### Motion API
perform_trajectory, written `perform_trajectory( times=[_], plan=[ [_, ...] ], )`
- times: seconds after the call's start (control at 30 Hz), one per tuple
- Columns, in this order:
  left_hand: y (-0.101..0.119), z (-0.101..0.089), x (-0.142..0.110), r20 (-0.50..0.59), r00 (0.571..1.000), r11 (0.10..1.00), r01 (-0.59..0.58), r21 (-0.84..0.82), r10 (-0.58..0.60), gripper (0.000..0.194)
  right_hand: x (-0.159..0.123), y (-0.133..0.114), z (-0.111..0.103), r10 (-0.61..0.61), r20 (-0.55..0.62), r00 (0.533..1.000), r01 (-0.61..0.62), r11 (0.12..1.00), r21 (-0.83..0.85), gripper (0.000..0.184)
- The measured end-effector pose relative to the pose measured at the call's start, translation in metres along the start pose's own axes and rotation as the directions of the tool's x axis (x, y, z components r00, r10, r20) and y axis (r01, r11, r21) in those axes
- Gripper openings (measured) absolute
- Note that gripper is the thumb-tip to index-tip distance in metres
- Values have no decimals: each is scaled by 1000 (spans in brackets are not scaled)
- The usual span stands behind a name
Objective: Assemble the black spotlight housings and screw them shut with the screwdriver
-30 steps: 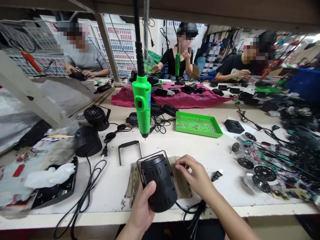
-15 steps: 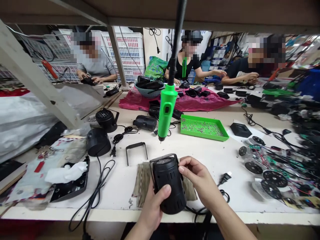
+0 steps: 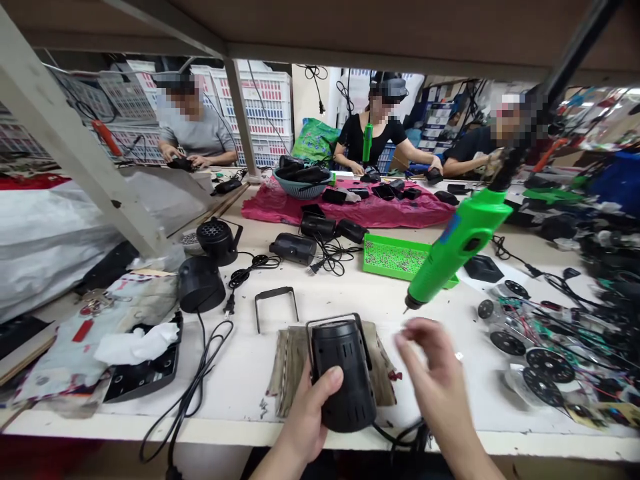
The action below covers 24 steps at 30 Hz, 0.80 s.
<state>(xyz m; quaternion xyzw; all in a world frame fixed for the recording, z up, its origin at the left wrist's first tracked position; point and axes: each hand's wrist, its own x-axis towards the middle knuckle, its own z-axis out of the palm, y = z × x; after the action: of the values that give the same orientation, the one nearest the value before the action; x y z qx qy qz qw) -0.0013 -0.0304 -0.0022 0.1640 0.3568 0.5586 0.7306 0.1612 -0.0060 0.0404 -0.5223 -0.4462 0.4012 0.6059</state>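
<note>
My left hand (image 3: pixel 313 407) is wrapped around a black cylindrical housing (image 3: pixel 347 387), its thumb across the front. The housing has vent slots, and a thin U-shaped metal bracket (image 3: pixel 333 317) arches over its upper end. My right hand (image 3: pixel 435 373) is raised to the right of the housing, apart from it, fingers curled and thumb separate, with nothing visible between them. Just above that hand hangs a green electric screwdriver (image 3: pixel 450 250), tilted with its bit pointing down left. A folded brownish cloth (image 3: pixel 293 360) lies under the housing.
A loose U-bracket (image 3: pixel 277 291) stands left of the cloth. Beyond it are several black housings (image 3: pixel 295 248) with cords and a green tray (image 3: pixel 390 257) of small screws. Circuit boards and wires (image 3: pixel 540 353) crowd the right. Co-workers (image 3: pixel 200 127) sit opposite.
My right hand has left the bracket on the housing and moved right. The green screwdriver has swung from above the housing to the right and now hangs tilted. My left hand keeps its grip.
</note>
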Motion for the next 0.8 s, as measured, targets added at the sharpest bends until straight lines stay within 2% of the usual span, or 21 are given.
perform_trajectory(
  times=[0.03,0.07,0.1,0.13,0.17,0.3,0.47,0.57,0.7,0.73,0.8],
  plan=[
    [0,0,1,-16,1000,1000,21,1,-21,66,4,-6,-4,-189,-145,971,183,982,-56,40],
    [0,0,3,-26,999,999,41,7,-41,64,11,-14,-7,-374,-251,893,354,927,-120,46],
    [-1,-1,4,-29,998,998,55,15,-55,63,20,-22,-8,-448,-255,857,426,894,-140,53],
    [-1,-1,5,-28,998,998,61,27,-60,63,31,-30,-8,-469,-204,860,451,883,-127,58],
    [-1,-2,5,-24,998,998,59,37,-58,63,43,-38,-6,-454,-145,879,441,890,-115,60],
    [0,-2,4,-74,995,997,69,44,-66,68,75,-53,5,-383,-27,923,377,918,-124,31],
    [5,10,0,-177,980,995,88,-50,-96,78,69,-52,17,-248,83,965,252,967,-45,31],
    [8,16,-1,-165,978,991,120,-57,-128,81,62,-53,16,-195,197,961,200,980,-8,43],
    [5,11,3,-160,980,992,103,-77,-114,77,56,-51,3,-217,347,912,192,976,105,63],
    [4,8,4,-157,982,993,97,-73,-107,74,55,-50,0,-225,368,902,195,974,116,64],
    [1,2,7,-137,985,994,99,-43,-104,66,50,-47,-4,-225,354,908,213,974,74,53]
  ],
)
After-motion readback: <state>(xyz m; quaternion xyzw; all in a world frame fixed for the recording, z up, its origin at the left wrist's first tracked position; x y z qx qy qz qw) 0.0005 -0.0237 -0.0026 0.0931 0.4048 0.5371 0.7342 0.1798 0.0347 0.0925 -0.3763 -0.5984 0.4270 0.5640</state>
